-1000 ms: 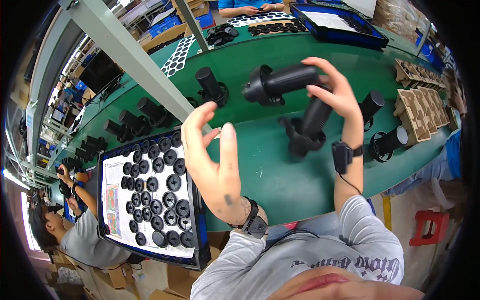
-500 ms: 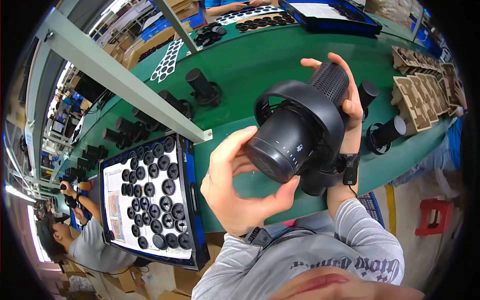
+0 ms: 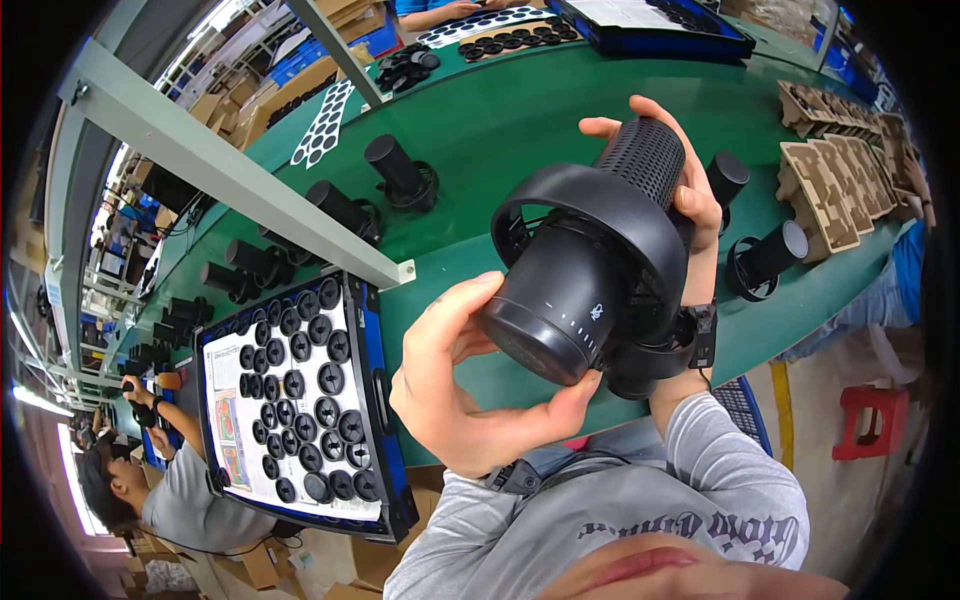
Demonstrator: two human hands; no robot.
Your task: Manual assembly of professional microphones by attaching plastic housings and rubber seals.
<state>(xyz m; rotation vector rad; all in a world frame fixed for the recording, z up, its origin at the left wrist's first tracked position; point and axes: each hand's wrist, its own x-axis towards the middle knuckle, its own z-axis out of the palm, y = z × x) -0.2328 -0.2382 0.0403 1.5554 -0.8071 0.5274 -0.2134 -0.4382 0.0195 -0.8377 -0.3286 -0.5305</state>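
A black handheld fan with a round guard, a smooth cylindrical front body and a perforated grip is held up close to the camera, above the green table. My left hand cups the lower front end of the smooth body, thumb on top. My right hand wraps the perforated grip at the back. A dark strap sits on my right wrist.
A blue tray with several black round caps lies at my left. Several more black fans stand along the table, two to the right. Cardboard inserts lie at far right. A co-worker sits at lower left. A red stool stands on the floor.
A second ago my right hand held the fan over the table and the left hand was open. Both hands now hold it, raised close to the camera.
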